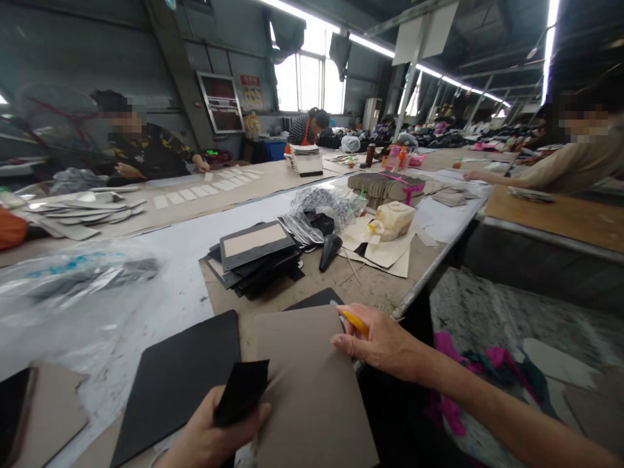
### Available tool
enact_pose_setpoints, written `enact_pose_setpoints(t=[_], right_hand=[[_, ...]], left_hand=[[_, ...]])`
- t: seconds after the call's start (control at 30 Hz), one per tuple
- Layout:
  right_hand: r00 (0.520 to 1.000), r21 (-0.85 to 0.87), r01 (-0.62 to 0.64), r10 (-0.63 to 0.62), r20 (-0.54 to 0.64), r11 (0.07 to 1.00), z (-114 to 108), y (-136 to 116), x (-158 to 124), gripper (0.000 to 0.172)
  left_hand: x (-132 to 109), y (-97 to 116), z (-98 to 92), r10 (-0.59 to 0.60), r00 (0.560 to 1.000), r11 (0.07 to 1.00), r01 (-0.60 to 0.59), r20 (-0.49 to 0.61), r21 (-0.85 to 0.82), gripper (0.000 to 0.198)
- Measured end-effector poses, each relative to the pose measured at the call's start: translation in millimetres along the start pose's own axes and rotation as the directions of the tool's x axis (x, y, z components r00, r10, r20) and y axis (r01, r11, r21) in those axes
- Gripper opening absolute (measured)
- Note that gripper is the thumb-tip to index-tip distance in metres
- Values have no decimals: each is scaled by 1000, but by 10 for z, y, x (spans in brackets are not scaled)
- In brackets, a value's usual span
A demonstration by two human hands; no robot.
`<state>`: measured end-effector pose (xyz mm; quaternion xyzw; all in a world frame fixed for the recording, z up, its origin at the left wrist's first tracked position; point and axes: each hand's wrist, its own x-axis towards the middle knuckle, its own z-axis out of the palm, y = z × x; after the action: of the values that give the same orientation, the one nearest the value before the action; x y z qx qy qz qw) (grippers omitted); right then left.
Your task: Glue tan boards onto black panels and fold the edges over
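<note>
A flat taupe panel (pixel 312 383) is held at the front of the table. My right hand (pixel 373 338) grips its upper right corner, thumb on its face, with a yellow pen-like tool (pixel 355 322) tucked in the same hand. My left hand (pixel 219 422) pinches a small black piece of sheet material (pixel 242 392) at the panel's left edge, its thumb tip reaching that edge. Left of the panel lies a black panel (pixel 180 374). Behind the taupe panel, part of another dark panel (pixel 314 300) shows.
Beyond lie stacked black panels (pixel 253 247), a black cone-shaped object (pixel 330 252), a yellowish block (pixel 394 221) on paper and a tied bundle (pixel 377 188). Clear plastic (pixel 73 292) covers the left side. A phone-like dark object (pixel 14 416) lies front left. Other people work around the tables.
</note>
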<state>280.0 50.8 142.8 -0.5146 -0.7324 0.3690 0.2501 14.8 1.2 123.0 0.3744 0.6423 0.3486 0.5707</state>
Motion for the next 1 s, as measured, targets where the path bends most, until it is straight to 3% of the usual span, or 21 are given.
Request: enact_pose_setpoints(t=[0.13,0.37,0.47,0.57,0.63,0.73,0.87,1.0], right_hand=[[996,58,-82,80,36,995,-78,-3,165,43],[949,-13,-13,17,316,1000,-51,-133,390,29],[925,-3,-27,26,379,1000,-31,-157,390,33],[856,30,-80,54,513,996,-23,-158,311,31],[823,41,-96,56,566,995,-15,-158,255,33],[869,22,-86,65,491,996,-36,-123,223,36],[955,139,-194,154,253,971,-175,60,285,39],[950,351,-311,287,120,883,-306,252,370,43]], left_hand=[[45,81,-72,29,997,999,-30,72,20,26],[149,214,-100,74,944,991,-105,322,78,33],[150,198,-107,40,959,999,-42,282,1,30],[122,160,-128,-31,981,994,51,192,-99,34],[119,149,-142,-70,980,990,92,188,-111,35],[162,136,-157,-85,981,985,110,177,-135,34],[253,44,-167,54,998,979,-59,-27,-196,34],[281,-84,-106,81,996,969,-87,-35,-233,45]])
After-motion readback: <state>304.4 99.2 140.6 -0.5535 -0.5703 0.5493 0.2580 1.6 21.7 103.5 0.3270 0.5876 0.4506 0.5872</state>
